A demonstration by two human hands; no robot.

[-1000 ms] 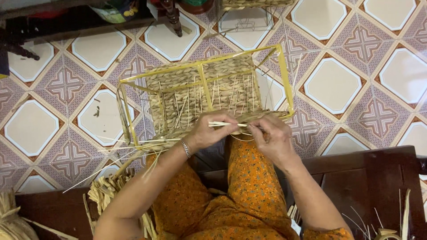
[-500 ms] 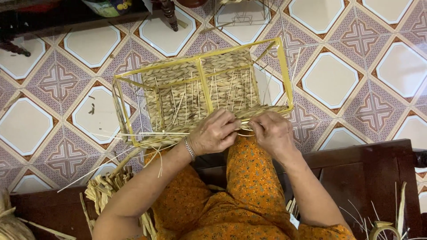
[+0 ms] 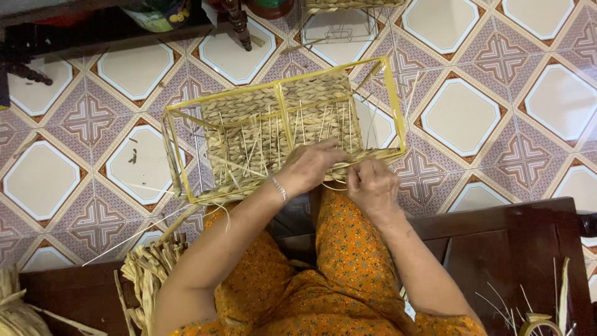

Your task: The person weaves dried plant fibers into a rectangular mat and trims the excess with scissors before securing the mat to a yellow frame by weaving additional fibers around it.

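A rectangular basket with a yellow frame (image 3: 393,93) rests on my knees, its woven straw bottom (image 3: 273,130) facing me. My left hand (image 3: 308,167) lies over the near edge of the basket, fingers curled on the weave. My right hand (image 3: 371,186) sits just right of it, pinching a thin pale straw strand (image 3: 333,185) at the near rim. Loose strand ends stick up from the weave.
A bundle of dried straw (image 3: 149,274) lies at my left knee, with more at the bottom left corner. I sit on a dark wooden bench (image 3: 516,249) over a patterned tiled floor. Another wire frame basket (image 3: 339,25) and dark furniture legs stand at the top.
My left hand has moved forward over the basket's near edge. The right hand has shifted slightly right with the strand. The basket has tilted a little.
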